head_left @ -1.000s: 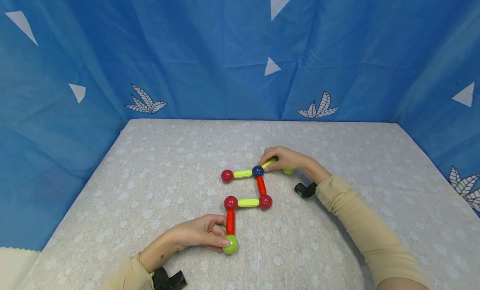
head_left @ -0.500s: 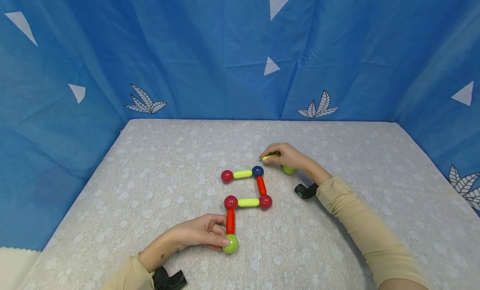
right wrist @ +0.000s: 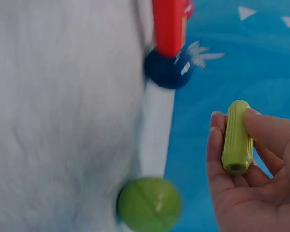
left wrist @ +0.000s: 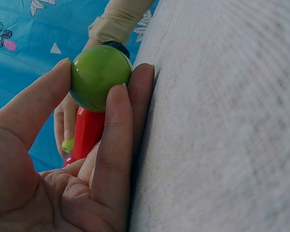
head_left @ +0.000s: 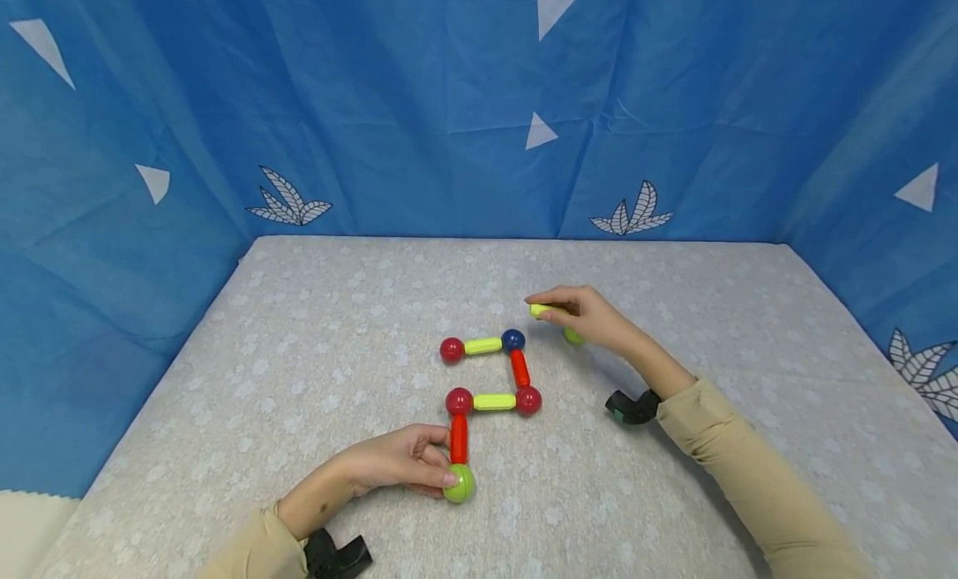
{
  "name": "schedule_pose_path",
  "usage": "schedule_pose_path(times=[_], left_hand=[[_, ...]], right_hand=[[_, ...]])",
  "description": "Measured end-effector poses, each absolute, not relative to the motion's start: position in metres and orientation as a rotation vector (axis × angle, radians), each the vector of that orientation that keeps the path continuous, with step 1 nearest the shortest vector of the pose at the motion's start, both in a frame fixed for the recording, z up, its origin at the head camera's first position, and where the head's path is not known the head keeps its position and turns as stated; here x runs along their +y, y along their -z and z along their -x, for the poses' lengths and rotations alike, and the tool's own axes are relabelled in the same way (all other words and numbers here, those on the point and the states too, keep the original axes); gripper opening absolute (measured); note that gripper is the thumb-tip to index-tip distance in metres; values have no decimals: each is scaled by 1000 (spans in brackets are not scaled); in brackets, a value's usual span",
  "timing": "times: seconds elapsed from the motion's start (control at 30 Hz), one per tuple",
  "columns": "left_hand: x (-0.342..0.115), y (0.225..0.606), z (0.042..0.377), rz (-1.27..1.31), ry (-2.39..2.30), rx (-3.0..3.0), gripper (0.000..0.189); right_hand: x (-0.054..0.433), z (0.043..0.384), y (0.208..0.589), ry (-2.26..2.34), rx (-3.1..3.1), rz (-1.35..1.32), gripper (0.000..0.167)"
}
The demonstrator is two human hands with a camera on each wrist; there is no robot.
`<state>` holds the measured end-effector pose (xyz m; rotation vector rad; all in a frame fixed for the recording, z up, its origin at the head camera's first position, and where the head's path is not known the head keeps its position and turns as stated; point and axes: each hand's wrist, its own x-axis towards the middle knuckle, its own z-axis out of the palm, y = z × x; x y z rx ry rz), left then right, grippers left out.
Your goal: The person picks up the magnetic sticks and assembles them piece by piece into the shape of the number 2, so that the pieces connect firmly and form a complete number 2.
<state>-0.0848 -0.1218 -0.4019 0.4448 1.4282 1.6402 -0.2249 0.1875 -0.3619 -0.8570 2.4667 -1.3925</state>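
Note:
My left hand [head_left: 404,462] pinches a green ball [left wrist: 99,77] at the near end of a chain of balls and rods lying on the table. From that ball a red rod [head_left: 459,439] runs to a red ball [head_left: 459,402], then a yellow rod [head_left: 494,403] to another red ball [head_left: 528,400]. A second red rod [head_left: 520,368] leads on to a blue ball [head_left: 512,339]. My right hand [head_left: 587,313] holds a loose yellow-green rod [right wrist: 237,140] between thumb and fingers, above the table. A second green ball [right wrist: 150,205] sits below the right hand, partly hidden by it in the head view.
Another yellow rod [head_left: 483,346] joins the blue ball to a red ball [head_left: 452,350] at the chain's far left end. The table [head_left: 337,313] has a pale patterned cloth. A blue curtain [head_left: 412,105] hangs behind it and along its sides.
The yellow-green rod has come away from the blue ball in my right hand, which has lifted and drawn back to the right. The second green ball stays behind. My left hand holds still.

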Motion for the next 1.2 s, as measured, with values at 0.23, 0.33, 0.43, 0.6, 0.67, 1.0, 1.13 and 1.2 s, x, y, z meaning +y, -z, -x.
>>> schedule_pose_path(times=[0.23, 0.33, 0.43, 0.6, 0.67, 1.0, 1.13, 1.2], left_hand=[[-122, 401, 85, -452, -1639, 1431, 34], [-121, 400, 86, -455, -1637, 1430, 35], [-121, 399, 86, -446, -1638, 1426, 35], [-120, 398, 85, -433, -1642, 1428, 35], [-120, 398, 84, -429, -1643, 1433, 35], [-121, 401, 84, -430, -1649, 1443, 36], [-120, 400, 85, -429, -1661, 1457, 34], [-120, 400, 85, -426, -1666, 1465, 34]], right_hand=[[179, 183, 349, 1477, 2361, 774, 31], [174, 165, 347, 1531, 2296, 726, 29], [169, 151, 352, 1603, 2202, 683, 29], [162, 129, 360, 1659, 2054, 642, 29], [159, 120, 364, 1670, 1978, 629, 28], [144, 91, 383, 1601, 1845, 645, 25], [138, 84, 387, 1601, 1801, 591, 21], [135, 81, 388, 1611, 1776, 564, 20]])
